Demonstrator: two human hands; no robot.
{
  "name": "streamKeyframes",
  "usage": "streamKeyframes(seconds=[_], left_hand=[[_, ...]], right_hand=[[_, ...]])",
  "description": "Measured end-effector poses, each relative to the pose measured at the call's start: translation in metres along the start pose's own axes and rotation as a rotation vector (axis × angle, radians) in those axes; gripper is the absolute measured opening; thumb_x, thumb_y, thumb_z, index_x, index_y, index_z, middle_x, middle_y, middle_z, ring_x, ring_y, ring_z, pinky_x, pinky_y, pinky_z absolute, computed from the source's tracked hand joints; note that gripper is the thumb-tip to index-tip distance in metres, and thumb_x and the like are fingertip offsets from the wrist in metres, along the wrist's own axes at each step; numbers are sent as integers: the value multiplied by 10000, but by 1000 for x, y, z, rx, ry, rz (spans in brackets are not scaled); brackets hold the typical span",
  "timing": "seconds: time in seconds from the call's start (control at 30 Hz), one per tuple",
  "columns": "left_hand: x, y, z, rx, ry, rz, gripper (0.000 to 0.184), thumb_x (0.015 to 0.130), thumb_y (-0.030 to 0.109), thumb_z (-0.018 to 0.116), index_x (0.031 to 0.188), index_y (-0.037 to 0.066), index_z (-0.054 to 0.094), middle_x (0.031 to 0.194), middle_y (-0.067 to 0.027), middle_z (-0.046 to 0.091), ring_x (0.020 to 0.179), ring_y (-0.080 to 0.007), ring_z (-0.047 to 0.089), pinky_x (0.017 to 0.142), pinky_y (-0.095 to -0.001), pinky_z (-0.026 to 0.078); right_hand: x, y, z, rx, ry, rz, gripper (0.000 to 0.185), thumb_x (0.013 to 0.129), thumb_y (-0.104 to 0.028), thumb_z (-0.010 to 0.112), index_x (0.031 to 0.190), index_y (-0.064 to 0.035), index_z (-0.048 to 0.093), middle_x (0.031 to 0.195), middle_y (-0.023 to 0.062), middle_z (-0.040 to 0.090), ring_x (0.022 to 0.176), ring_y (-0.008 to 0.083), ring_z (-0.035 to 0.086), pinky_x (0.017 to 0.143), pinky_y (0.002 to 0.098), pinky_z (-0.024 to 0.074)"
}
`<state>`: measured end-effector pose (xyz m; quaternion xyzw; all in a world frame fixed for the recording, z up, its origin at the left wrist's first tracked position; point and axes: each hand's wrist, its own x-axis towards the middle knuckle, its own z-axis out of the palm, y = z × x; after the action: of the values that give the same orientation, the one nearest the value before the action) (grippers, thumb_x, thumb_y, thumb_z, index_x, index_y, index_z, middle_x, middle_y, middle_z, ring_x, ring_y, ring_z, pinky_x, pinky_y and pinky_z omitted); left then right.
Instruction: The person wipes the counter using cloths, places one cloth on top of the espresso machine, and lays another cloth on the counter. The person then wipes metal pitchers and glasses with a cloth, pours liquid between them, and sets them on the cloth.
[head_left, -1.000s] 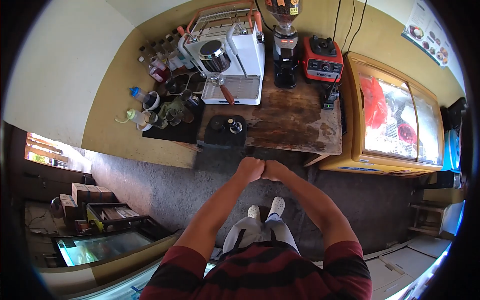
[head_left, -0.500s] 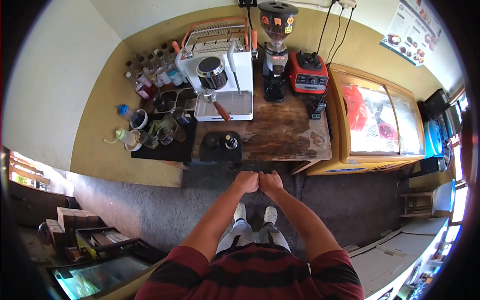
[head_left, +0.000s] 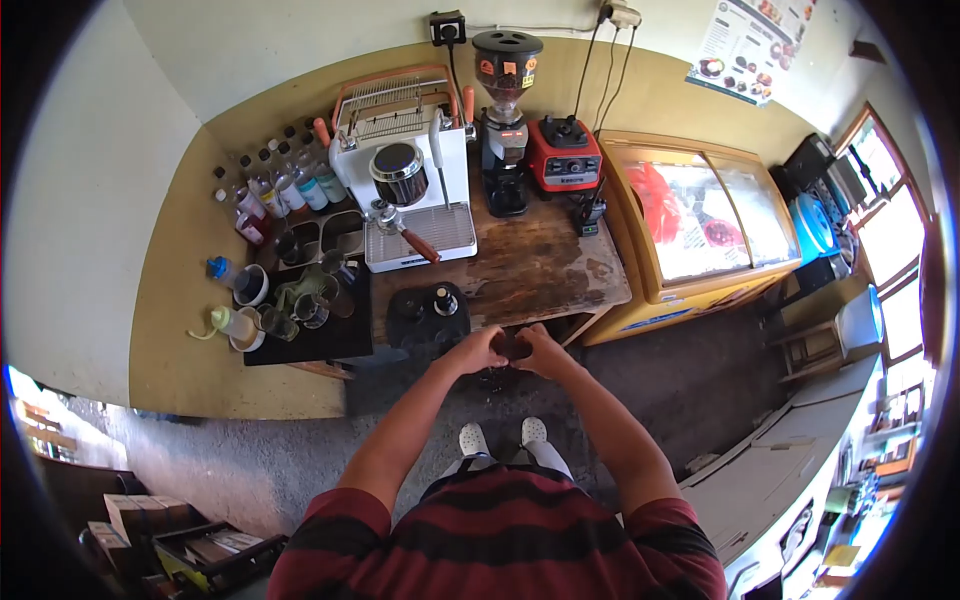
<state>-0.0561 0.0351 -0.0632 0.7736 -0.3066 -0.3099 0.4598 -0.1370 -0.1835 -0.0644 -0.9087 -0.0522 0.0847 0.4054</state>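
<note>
black mat: centre of the frame, on the front left part of the wooden table (head_left: 545, 262), nearest thing to the hands; long axis roughly left to right
tamper: small, dark, with a bright top (head_left: 445, 300), looks upright on the right part of the mat (head_left: 428, 333); lies up and slightly left of the hands, apart from them
round dark piece: (head_left: 408, 308) on the mat, left of the tamper
left hand: (head_left: 474, 352) just below the mat's right corner, nearer to mat and tamper than the other; fingers curled inward
right hand: (head_left: 546, 354) right of centre, facing the left, farther from the mat; fingers curled too
between hands: dark patch, gap or held thing, cannot tell; so cannot tell if they pinch anything
coffee machine: (head_left: 420, 243) above the mat, handle (head_left: 421, 246) slanting down right
grinder: (head_left: 505, 150) upper centre
blender: (head_left: 567, 165) right of the grinder
freezer: (head_left: 645, 305) right of the table
cups and bottles: glass cup (head_left: 311, 312), bottle (head_left: 311, 192), left of the machine
</note>
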Motion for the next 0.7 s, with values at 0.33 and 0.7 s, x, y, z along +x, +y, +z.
streamKeyframes(seconds=[0.33,0.7], left_hand=[[-6,25,-7,-864,91,-58,491,905,121,755,1312,72,484,1214,-91,548,1079,-198,621,944,-401,567],[-6,67,-3,-642,116,51,403,887,136,754,1253,56,605,1051,-37,622,1023,-135,610,895,-278,502]], right_hand=[[-4,-11,-12,577,234,157,248,922,-38,661,1139,-33,541,876,75,607,837,167,598,817,311,493],[-21,-29,-75,956,315,50,223,930,-42,708,1131,-62,613,1015,10,638,969,96,585,865,241,451]])
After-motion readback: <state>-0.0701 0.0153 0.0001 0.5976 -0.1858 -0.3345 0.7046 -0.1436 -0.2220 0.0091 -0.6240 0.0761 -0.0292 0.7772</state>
